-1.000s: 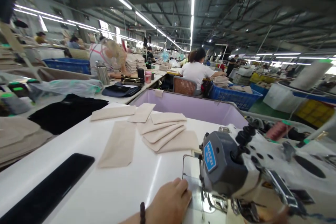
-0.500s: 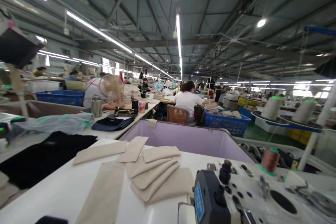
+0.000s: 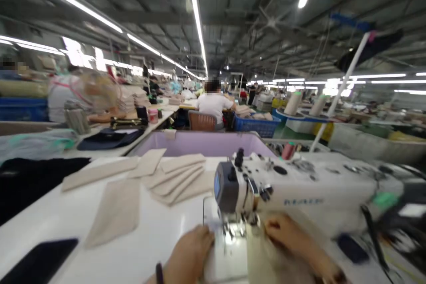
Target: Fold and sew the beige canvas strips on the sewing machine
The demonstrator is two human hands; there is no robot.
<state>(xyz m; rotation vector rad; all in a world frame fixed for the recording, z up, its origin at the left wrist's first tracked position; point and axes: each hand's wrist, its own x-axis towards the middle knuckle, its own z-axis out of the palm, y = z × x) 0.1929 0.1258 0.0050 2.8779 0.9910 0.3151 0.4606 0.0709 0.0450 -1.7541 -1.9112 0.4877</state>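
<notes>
A white sewing machine [image 3: 299, 191] with a dark front cover stands at the right, its lit needle area [image 3: 238, 230] low in view. My right hand [image 3: 282, 230] is right of the presser foot, fingers closed on the edge of a beige fabric piece [image 3: 258, 253] running down toward me. Left of the needle plate, my left hand [image 3: 193, 248] rests by the machine bed with bent fingers; blur and its own back hide the fingertips. Several beige fabric panels [image 3: 176, 177] lie fanned out on the white table [image 3: 159, 226], left of the machine head.
A dark flat object [image 3: 40, 259] and black cloth [image 3: 29, 182] lie at left. Behind the table stands a lilac-walled bin [image 3: 199, 144]. Beyond it a co-worker in white [image 3: 213, 106] sits beside a blue basket [image 3: 256, 126]. A thread stand pole [image 3: 339, 88] rises at right.
The view has tipped down and turned right, so more of the sewing machine shows. Both my hands have come into view at the needle area, with fabric under the right one.
</notes>
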